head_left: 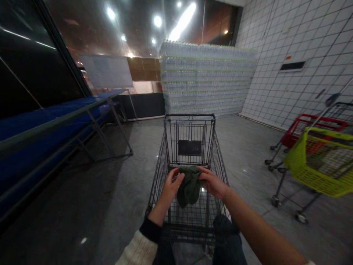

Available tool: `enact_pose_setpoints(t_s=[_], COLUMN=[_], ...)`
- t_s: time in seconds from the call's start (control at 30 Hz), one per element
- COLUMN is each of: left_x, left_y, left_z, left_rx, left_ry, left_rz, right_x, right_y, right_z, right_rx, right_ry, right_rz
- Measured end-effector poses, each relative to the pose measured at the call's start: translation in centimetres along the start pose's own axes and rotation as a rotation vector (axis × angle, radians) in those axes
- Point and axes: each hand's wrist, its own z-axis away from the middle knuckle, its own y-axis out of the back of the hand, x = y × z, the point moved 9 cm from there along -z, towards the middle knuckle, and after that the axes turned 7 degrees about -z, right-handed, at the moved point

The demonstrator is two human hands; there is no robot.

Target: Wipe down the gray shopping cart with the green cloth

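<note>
Dark green cloth (pixel 189 186) hanging inside a wire shopping cart (pixel 189 118), left hand (pixel 171 186) and right hand (pixel 213 182) both half-curled at its top, grip unclear; stacked shrink-wrapped water bottles (pixel 206 81) standing beyond the cart, lime-green basket cart (pixel 317 165) sitting to the right.

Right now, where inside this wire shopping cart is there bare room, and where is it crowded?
Bare mesh lies between the dark green cloth and the cart's front panel with its black sign. It is crowded around the cloth, where the left hand and right hand meet.
</note>
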Motion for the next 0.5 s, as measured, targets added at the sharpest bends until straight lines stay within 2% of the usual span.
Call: enact_pose_setpoints(t_s=[0.07, 0.13, 0.37, 0.5], left_x=[0.6, 1.2, 3.4, 4.4], left_y=[-0.5, -0.1, 3.5, 4.7], left_z=[-0.2, -0.5, -1.7, -2.3], left_rx=[-0.051, -0.046, 0.162, 0.218], left_ry=[-0.005, -0.014, -0.001, -0.059], left_rz=[0.005, 0.006, 0.091, 0.048], right_x=[-0.3, -0.4, -0.1, -1.6], right_y=[0.6, 1.6, 5.2, 6.2], right_z=[0.6, 1.0, 2.3, 2.7], right_rx=[0.013, 0.049, 0.232, 0.268], right_ry=[0.003, 0.009, -0.095, 0.006], right_rz=[-0.024, -0.05, -0.139, -0.242])
